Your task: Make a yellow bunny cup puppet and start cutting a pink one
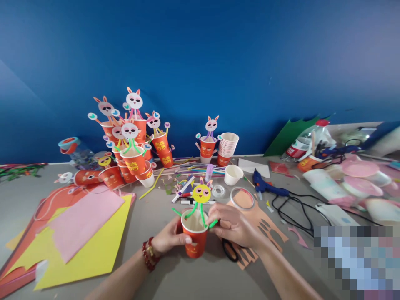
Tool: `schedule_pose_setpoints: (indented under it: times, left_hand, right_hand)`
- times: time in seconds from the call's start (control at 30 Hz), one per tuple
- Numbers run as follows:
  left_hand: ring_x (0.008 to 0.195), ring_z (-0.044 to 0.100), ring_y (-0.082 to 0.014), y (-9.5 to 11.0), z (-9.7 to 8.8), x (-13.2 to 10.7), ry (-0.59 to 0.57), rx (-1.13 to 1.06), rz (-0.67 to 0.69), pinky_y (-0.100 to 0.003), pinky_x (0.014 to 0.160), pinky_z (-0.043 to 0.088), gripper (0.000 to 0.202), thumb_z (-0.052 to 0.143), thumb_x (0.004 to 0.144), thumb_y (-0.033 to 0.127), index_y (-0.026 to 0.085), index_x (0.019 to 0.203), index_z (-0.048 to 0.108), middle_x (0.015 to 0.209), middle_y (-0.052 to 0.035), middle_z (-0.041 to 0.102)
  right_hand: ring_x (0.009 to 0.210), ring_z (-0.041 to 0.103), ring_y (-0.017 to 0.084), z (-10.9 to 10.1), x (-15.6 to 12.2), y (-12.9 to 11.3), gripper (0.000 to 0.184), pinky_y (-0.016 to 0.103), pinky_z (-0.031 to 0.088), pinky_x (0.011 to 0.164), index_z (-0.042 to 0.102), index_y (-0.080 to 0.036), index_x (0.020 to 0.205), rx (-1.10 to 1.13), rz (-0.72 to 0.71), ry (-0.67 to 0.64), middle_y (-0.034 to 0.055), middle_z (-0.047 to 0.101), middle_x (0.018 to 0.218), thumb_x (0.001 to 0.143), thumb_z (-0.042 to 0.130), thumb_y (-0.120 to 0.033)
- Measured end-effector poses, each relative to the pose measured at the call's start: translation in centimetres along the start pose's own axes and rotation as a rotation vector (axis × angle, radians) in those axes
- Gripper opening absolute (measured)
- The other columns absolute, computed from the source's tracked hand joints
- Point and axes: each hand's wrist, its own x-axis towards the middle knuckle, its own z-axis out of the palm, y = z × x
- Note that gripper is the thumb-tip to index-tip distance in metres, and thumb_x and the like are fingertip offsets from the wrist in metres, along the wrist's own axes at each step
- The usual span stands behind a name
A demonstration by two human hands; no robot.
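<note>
A red paper cup stands upright in front of me, tilted slightly if at all. My left hand is wrapped round its left side, thumb on the front. From the cup's rim rises a yellow paper rabbit face on green pipe cleaners. At the right of the rim, my right hand pinches a green pipe cleaner whose end sticks out past the fingers. Another green end juts out on the left of the cup. Black-handled scissors lie partly hidden below my right hand.
Several finished rabbit cups are stacked at the back left. White cups stand nested near the wall. Yellow paper covers the left side; cut orange paper, a blue glue gun and its black cable lie to the right.
</note>
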Motion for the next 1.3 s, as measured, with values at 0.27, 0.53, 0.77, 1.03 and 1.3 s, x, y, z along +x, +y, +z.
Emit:
schedule_pose_setpoints:
  times: [0.27,0.53,0.77,1.03,1.3]
  left_hand:
    - [0.105,0.064,-0.0258,0.28,0.1,0.01,-0.012,-0.027,-0.01,-0.035,0.094,0.045,0.066,0.083,0.073,0.042,0.019,0.13,0.058,0.116,-0.0092,0.07]
    - [0.109,0.062,-0.0251,0.06,0.1,-0.06,-0.024,-0.063,-0.005,-0.034,0.097,0.043,0.067,0.083,0.073,0.039,0.02,0.132,0.056,0.119,-0.0087,0.068]
    - [0.099,0.064,-0.0228,-0.13,-0.15,-0.29,-0.021,-0.046,-0.036,-0.032,0.089,0.047,0.066,0.083,0.073,0.041,0.018,0.13,0.058,0.113,-0.0091,0.07]
    - [0.105,0.063,-0.0256,0.21,-0.03,-0.17,-0.053,-0.055,-0.031,-0.034,0.093,0.045,0.067,0.083,0.073,0.041,0.017,0.13,0.058,0.115,-0.0105,0.069]
    - [0.106,0.062,-0.0277,0.21,0.05,-0.19,-0.054,-0.067,-0.038,-0.037,0.094,0.043,0.069,0.084,0.071,0.04,0.017,0.131,0.057,0.117,-0.0116,0.069]
  right_hand:
    - [0.081,0.06,0.018,0.04,0.09,0.01,0.025,0.029,0.047,0.074,0.068,-0.019,0.094,0.005,0.002,0.001,0.0062,0.063,0.091,0.097,0.06,-0.042]
    - [0.08,0.059,0.018,-0.03,0.02,-0.12,0.029,0.029,0.047,0.073,0.067,-0.018,0.094,-0.001,0.004,-0.029,0.0065,0.064,0.09,0.098,0.057,-0.045]
    - [0.078,0.059,0.017,-0.07,-0.23,-0.13,0.03,0.028,0.046,0.072,0.067,-0.02,0.094,-0.006,0.022,-0.06,0.0053,0.064,0.089,0.098,0.056,-0.047]
    - [0.077,0.057,0.016,0.12,-0.1,-0.18,0.024,0.027,0.045,0.071,0.066,-0.019,0.093,0.041,0.041,-0.067,0.0042,0.063,0.088,0.097,0.06,-0.042]
    - [0.077,0.057,0.017,-0.02,-0.04,-0.41,0.024,0.027,0.046,0.071,0.066,-0.02,0.094,0.041,0.03,-0.076,0.0045,0.063,0.088,0.097,0.059,-0.042]
